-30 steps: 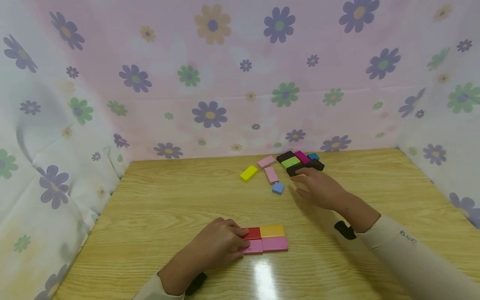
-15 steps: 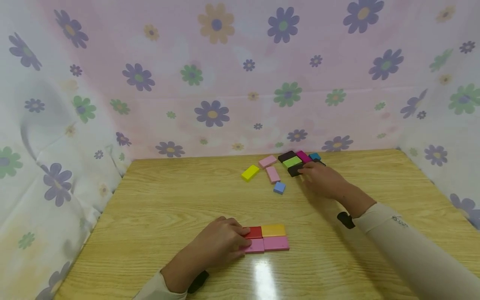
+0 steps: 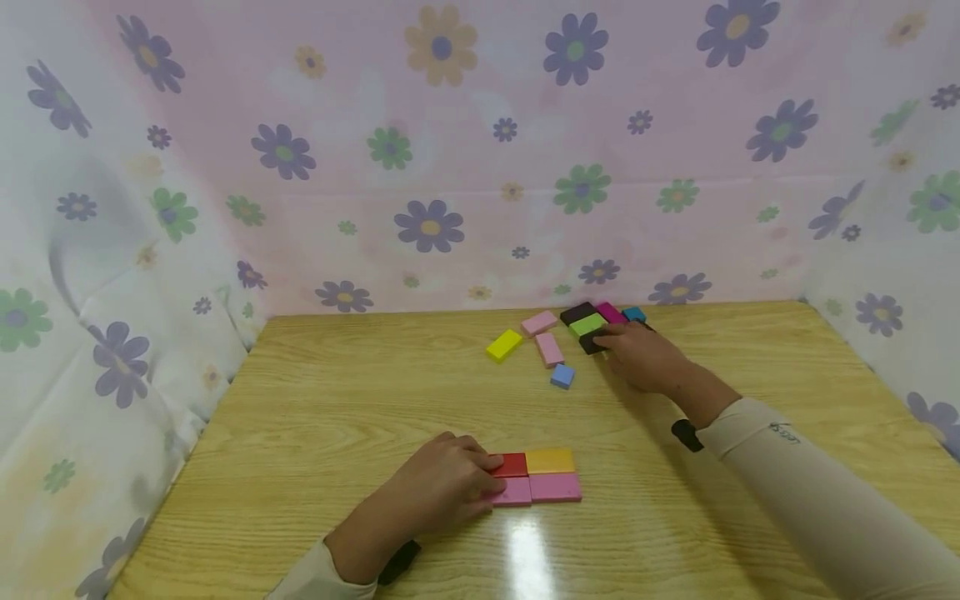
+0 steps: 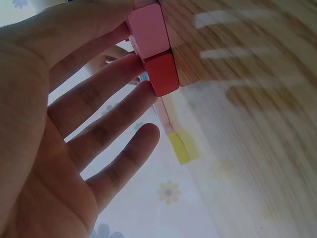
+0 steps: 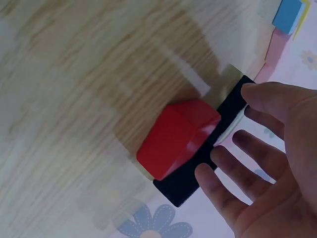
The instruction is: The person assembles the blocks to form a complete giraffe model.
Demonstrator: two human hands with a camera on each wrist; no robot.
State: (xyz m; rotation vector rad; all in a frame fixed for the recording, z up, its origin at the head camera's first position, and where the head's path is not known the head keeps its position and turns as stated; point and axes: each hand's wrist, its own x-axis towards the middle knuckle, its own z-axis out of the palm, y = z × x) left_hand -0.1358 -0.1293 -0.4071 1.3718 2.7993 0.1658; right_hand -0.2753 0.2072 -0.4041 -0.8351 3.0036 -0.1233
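blocks (image 3: 555, 488) on woodgrain table (image 3: 352, 392) — flowered cloth (image 3: 322, 254) (behind)

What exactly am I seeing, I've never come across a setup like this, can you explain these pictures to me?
No machine here: these are a person's bare left hand and right hand. The wide picture comes from a camera worn on the head; the two close-ups come from cameras on the wrists. Coloured blocks lie on a wood-grain table, with flowered cloth behind. Nearest the person, a red block, an orange block and two pink blocks form a rectangle; the left hand rests on its left end. Farther back are a yellow block, two paler pink blocks, a small blue block, and, clustered, a lime block, magenta block, teal block and black blocks. The right hand touches one black block; whether it grips it, I can't tell.
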